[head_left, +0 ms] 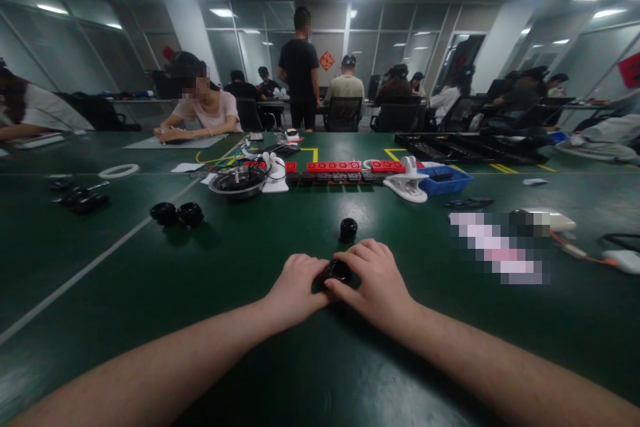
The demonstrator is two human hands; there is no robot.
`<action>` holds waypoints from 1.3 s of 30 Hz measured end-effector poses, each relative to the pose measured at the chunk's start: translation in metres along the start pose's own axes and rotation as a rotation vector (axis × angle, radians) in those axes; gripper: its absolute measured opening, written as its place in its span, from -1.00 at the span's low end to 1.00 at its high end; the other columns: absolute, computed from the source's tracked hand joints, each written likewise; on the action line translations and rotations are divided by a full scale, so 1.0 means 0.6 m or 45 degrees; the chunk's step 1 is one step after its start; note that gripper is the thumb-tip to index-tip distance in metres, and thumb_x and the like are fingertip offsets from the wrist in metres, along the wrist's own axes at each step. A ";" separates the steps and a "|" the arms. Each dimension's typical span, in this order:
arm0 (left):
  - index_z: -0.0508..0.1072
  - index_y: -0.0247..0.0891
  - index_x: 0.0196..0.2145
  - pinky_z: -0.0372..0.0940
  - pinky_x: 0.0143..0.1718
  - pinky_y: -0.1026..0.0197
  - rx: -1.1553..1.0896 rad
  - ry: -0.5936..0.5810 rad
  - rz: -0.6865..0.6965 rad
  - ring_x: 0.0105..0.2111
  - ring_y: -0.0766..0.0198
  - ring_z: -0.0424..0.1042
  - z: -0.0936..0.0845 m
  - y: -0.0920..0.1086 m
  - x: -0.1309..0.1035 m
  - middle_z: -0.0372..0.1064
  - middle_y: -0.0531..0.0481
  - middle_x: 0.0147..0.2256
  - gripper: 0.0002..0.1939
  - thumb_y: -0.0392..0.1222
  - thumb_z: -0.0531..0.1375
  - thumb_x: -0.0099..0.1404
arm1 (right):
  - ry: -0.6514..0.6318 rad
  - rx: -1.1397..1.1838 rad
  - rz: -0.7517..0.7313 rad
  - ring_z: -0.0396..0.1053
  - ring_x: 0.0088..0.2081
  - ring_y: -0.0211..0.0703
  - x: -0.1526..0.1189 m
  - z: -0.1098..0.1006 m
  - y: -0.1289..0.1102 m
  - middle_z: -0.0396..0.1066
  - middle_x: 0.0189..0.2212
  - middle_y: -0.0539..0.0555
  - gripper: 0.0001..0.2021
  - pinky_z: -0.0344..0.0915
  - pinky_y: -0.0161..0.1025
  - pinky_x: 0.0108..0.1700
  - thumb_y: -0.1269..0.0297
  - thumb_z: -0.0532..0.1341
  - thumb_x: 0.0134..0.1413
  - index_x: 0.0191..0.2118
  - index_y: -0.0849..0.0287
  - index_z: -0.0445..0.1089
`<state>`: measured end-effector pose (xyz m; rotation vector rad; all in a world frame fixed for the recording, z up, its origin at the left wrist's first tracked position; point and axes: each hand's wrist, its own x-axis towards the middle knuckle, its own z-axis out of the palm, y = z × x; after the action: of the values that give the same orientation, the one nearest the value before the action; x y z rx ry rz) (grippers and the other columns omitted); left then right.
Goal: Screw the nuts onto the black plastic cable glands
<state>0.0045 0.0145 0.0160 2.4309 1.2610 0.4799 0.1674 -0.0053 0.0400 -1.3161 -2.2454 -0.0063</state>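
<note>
Between my two hands is a black ring-shaped part (339,271) with a round opening facing up. My left hand (299,290) grips it from the left, and the fingertips on its far side are partly hidden. From the right, my right hand (373,280) has its thumb and fingers closed around the same part. Just beyond my fingers, a similar small black round part (349,229) stands on the green table (240,260). Two more black round parts, a left one (164,213) and a right one (190,214), sit side by side farther left.
Across the middle lie a metal bowl (237,183) of dark pieces, red power strips (333,167), a white clamp (407,183) and a blue tray (447,178). Black pieces (80,199) and a white ring (119,171) lie at left. A co-worker (207,103) sits across the table.
</note>
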 end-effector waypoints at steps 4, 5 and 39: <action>0.31 -0.23 -0.40 0.09 -0.22 0.14 0.008 0.012 0.006 -0.34 0.23 0.24 0.000 0.000 0.001 0.31 0.07 -0.41 -0.83 -0.09 0.13 0.08 | -0.031 -0.071 -0.017 0.20 -0.25 -0.02 -0.001 -0.002 -0.005 0.36 -0.35 0.14 -0.65 0.11 -0.07 -0.23 0.12 0.18 -0.08 -0.17 0.21 0.35; 0.31 -0.23 -0.40 0.09 -0.22 0.14 0.008 0.012 0.010 -0.35 0.23 0.24 0.000 0.000 0.001 0.31 0.07 -0.41 -0.83 -0.09 0.13 0.08 | -0.041 -0.081 -0.018 0.20 -0.26 -0.02 -0.001 -0.002 -0.006 0.36 -0.36 0.14 -0.66 0.11 -0.07 -0.23 0.12 0.17 -0.07 -0.18 0.21 0.36; 0.34 -0.23 -0.38 0.11 -0.19 0.11 0.022 0.061 0.010 -0.31 0.21 0.25 0.010 -0.009 0.002 0.32 0.05 -0.39 -0.80 -0.10 0.19 0.03 | -0.132 0.161 -0.236 0.09 -0.06 -0.02 -0.006 0.007 -0.004 0.23 -0.15 0.15 -0.68 -0.03 0.05 0.04 0.30 0.12 -0.13 -0.15 0.17 0.30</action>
<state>0.0042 0.0173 0.0084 2.4530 1.2805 0.5352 0.1651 -0.0081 0.0354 -1.0611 -2.4056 0.1382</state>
